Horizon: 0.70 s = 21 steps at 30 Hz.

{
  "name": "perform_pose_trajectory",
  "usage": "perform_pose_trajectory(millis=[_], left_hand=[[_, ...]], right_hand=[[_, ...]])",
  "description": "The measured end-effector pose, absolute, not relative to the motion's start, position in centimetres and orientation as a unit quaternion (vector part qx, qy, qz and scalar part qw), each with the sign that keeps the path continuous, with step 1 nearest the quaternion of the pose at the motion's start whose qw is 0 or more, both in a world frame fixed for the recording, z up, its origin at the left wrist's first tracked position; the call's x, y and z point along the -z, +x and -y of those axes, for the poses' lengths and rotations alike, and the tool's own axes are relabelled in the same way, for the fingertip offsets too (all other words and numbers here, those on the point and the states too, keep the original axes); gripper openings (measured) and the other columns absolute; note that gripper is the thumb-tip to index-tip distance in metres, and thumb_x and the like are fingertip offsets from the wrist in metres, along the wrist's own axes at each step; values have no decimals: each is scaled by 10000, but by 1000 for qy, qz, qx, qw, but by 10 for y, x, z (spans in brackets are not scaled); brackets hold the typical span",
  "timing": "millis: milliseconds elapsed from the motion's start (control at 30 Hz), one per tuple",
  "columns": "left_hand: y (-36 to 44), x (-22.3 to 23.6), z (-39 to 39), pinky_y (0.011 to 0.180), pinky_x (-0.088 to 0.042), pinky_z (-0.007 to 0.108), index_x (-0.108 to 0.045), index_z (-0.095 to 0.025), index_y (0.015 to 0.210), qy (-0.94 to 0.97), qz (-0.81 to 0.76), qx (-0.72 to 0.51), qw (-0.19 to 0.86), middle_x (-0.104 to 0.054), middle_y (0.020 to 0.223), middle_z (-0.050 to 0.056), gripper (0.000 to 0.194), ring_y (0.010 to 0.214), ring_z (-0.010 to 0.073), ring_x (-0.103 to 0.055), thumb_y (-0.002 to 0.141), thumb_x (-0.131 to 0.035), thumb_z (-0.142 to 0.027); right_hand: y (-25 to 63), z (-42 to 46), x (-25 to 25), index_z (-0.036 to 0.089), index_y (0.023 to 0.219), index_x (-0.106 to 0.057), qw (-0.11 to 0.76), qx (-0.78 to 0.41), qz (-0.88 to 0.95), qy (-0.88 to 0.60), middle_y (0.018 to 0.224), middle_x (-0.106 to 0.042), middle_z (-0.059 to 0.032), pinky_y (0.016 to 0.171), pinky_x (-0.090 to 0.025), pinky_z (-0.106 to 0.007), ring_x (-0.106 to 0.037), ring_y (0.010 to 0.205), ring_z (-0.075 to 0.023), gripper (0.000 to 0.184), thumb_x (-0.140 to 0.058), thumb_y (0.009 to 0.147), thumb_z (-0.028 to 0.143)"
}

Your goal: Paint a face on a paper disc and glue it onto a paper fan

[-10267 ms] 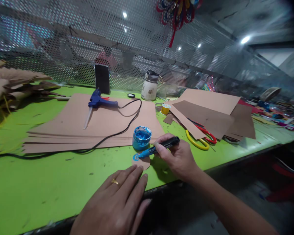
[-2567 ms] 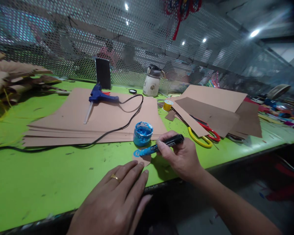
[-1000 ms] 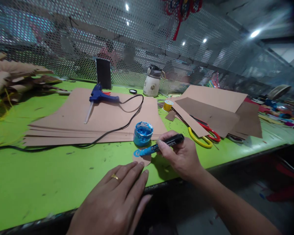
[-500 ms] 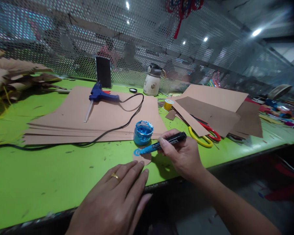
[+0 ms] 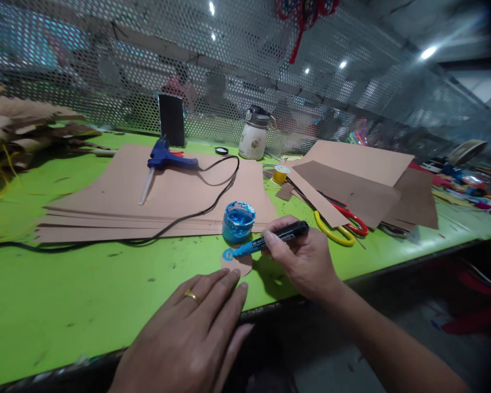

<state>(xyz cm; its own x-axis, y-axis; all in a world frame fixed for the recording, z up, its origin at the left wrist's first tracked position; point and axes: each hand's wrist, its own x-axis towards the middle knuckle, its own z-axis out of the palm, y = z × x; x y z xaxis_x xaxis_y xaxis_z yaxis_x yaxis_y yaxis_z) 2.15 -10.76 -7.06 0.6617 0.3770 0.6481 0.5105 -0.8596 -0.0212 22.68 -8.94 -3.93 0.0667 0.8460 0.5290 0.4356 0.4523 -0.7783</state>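
My left hand (image 5: 192,333) lies flat on the green table (image 5: 65,295), fingers stretched out, fingertips on the near edge of a small brown cardboard disc (image 5: 240,265). A gold ring is on one finger. My right hand (image 5: 305,259) is closed round a black marker (image 5: 270,242) smeared with blue paint. The marker's tip rests on a blue painted patch at the disc's left edge. An open pot of blue paint (image 5: 238,221) stands just behind the disc.
A stack of cardboard sheets (image 5: 147,202) carries a blue glue gun (image 5: 167,160) and its black cord. Yellow and red scissors (image 5: 341,224) lie among brown cardboard pieces (image 5: 360,180) at the right. A white jar (image 5: 253,142) and a yellow spool (image 5: 279,174) stand by the perforated metal screen.
Almost nothing differs. The marker tip has shifted slightly on the disc's blue patch, and the left hand has stayed flat on the table.
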Motion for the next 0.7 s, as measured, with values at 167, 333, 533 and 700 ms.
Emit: perform_pose_trajectory(millis=[167,333,533,700], left_hand=[[22,73,109,896,-471,402,-671,-140,1127,-905,249,330,104,-663,1206,86,287,1075,265,-602,911,-540,-277],[23,72,110,888,-477,406,-677,-137,1112,-904,253,329,106,-667,1193,95,279,1063,266,-610,915,-528,-267],[24,71,108,883,-473,397,-681,-136,1102,-903,246,335,105,-672,1185,90,271,1051,260,-612,909,-539,-263],[25,72,108,892,-469,402,-681,-132,1113,-904,246,333,103,-666,1195,99,279,1068,267,-608,910,-536,-259]], right_hand=[[227,91,40,179,791,-621,546,-210,653,-481,681,-635,8,590,-498,-235,-598,580,-112,53,-634,827,216],[226,90,38,176,787,-614,535,-216,657,-485,663,-619,17,595,-497,-229,-591,576,-108,57,-631,828,211],[228,89,40,182,790,-615,544,-206,648,-491,654,-614,24,600,-494,-235,-585,566,-108,46,-624,830,202],[227,88,39,181,785,-614,548,-210,648,-485,673,-622,17,623,-502,-240,-603,608,-117,43,-624,826,193]])
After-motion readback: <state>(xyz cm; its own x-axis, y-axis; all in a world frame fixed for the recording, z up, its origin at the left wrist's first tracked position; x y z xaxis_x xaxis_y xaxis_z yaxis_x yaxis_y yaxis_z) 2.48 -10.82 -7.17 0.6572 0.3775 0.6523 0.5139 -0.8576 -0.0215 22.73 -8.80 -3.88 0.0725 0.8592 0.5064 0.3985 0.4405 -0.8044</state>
